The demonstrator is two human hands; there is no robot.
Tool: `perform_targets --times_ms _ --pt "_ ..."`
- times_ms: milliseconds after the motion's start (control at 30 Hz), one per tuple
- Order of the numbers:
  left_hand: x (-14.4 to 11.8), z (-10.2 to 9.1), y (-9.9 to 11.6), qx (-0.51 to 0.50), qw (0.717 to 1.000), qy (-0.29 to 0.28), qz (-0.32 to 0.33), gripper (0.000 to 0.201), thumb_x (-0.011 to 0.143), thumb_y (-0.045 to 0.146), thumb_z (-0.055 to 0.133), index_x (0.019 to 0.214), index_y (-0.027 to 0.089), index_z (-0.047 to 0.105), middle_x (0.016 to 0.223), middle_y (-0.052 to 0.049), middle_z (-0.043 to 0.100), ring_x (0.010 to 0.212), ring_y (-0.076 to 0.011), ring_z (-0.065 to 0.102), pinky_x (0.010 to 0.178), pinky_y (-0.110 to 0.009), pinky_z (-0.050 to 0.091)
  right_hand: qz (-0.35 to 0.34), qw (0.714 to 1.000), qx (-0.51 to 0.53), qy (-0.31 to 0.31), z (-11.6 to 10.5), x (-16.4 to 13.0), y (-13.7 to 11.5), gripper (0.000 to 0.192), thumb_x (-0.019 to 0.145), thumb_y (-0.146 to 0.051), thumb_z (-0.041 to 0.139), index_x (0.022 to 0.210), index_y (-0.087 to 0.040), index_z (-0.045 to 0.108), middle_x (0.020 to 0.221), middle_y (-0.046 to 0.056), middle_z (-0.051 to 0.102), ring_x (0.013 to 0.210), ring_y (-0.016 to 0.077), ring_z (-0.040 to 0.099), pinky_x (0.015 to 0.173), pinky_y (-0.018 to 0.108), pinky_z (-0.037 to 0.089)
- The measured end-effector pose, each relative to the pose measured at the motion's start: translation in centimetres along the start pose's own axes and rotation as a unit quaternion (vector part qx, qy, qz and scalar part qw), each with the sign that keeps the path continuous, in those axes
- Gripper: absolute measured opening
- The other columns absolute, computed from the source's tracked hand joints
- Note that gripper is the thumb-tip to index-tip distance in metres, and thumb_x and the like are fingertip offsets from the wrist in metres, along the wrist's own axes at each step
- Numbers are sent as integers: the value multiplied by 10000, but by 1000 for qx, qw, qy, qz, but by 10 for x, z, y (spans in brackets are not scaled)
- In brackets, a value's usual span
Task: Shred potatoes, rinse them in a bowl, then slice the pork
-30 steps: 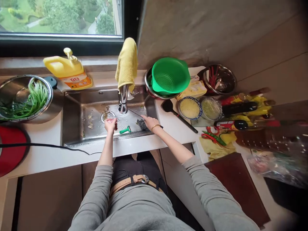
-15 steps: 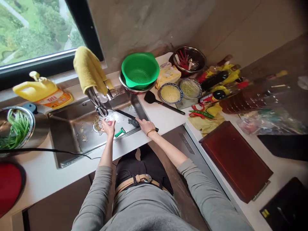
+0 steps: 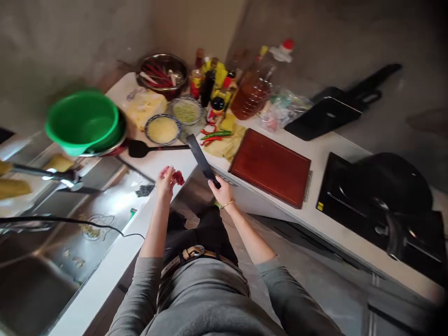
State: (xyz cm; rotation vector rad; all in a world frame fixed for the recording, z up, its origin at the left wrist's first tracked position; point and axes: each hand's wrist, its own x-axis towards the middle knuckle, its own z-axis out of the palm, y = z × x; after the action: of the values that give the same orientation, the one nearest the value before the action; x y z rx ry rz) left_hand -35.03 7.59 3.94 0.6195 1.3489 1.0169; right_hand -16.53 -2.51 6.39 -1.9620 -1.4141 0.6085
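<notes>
My right hand (image 3: 221,190) grips the handle of a dark kitchen knife (image 3: 200,157), blade pointing up and away over the counter edge. My left hand (image 3: 166,180) holds a small red piece of food (image 3: 178,177) in its fingertips, raised above the sink's right rim. Both hands are between the steel sink (image 3: 70,224) and a reddish-brown cutting board (image 3: 271,165) lying on the white counter to the right.
A green colander (image 3: 84,121) sits in a metal bowl. Nearby are a black spatula (image 3: 154,149), two small bowls of minced food (image 3: 163,129), chillies (image 3: 215,135), bottles (image 3: 252,86) and a steel bowl (image 3: 163,74). A black stove with a wok (image 3: 388,196) stands far right. A black cord (image 3: 63,219) crosses the sink.
The view has swung right from the sink to the counter. My right hand has lifted the knife out of the sink; my left hand rose with the red piece.
</notes>
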Motion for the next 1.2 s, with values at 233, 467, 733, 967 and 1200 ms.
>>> perform_targets --times_ms 233,467,733,967,1200 --pt "-38 236 -61 35 987 -158 -3 496 592 479 748 881 189 468 663 16 626 541 -107 608 483 -196 436 170 980 -33 95 -153 -3 148 410 853 -416 418 1122 -179 615 987 55 704 873 196 645 771 289 490" --pt "-50 376 -126 71 990 -123 -25 370 712 500 635 806 182 471 780 -41 649 660 -126 634 592 -246 482 247 962 -89 72 -233 20 240 456 872 -423 398 1224 -187 564 1041 78 694 917 218 654 787 314 490" --pt "-60 359 -128 511 786 -121 325 293 819 416 545 1008 201 608 1167 -142 545 1168 -293 450 1001 -482 327 274 961 -43 22 -232 29 262 473 874 -462 420 1242 -201 563 1177 75 638 1060 218 610 882 328 481" --pt "-31 337 -123 581 635 -336 382 297 864 329 490 1142 278 581 1252 -92 491 1127 -245 465 951 -417 396 232 971 -40 -36 -234 20 253 424 904 -419 379 1226 -232 583 1135 62 662 1019 197 624 893 312 480" --pt "-38 341 -145 614 662 -243 356 331 860 415 486 1128 252 594 1157 -122 501 1023 -254 502 878 -385 412 174 979 -61 -82 -245 17 248 420 933 -365 330 1222 -204 588 1035 92 683 930 182 642 837 289 495"
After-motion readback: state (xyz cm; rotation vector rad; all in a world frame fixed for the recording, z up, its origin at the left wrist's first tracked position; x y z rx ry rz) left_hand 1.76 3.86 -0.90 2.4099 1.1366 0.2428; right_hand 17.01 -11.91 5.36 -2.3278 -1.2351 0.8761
